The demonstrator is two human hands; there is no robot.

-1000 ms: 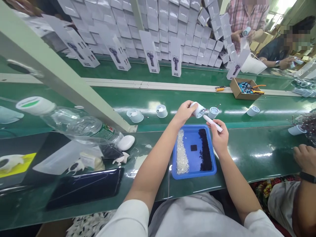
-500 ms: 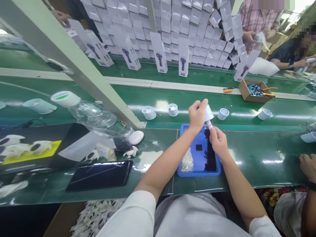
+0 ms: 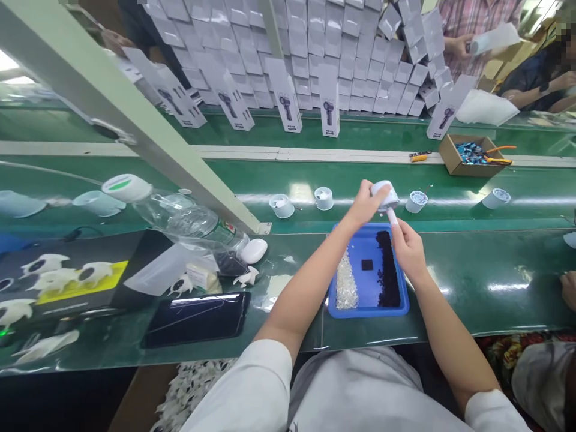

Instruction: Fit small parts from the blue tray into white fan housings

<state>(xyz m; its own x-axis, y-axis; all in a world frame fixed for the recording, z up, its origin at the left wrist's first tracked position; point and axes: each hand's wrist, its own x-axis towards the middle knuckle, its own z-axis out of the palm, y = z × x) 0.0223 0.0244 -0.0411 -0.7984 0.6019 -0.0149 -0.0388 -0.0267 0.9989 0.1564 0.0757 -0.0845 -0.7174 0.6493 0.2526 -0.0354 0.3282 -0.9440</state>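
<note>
Above the far edge of a blue tray, my left hand is closed round the pale cup-shaped part of a small device. Its narrow white stem points down into the closed fingers of my right hand. Inside the tray lie clear small pieces on the left, black small pieces on the right and a dark square between them.
Pale cups stand on the green belt beyond the tray. A plastic bottle, a black tablet and a slanted metal post are at the left. An open carton and a co-worker's hand are at the right.
The cup-shaped part has tilted between my hands, and my left fingers now lie across its top. The view has shifted slightly. Across the belt, a person's hands hold a white item differently.
</note>
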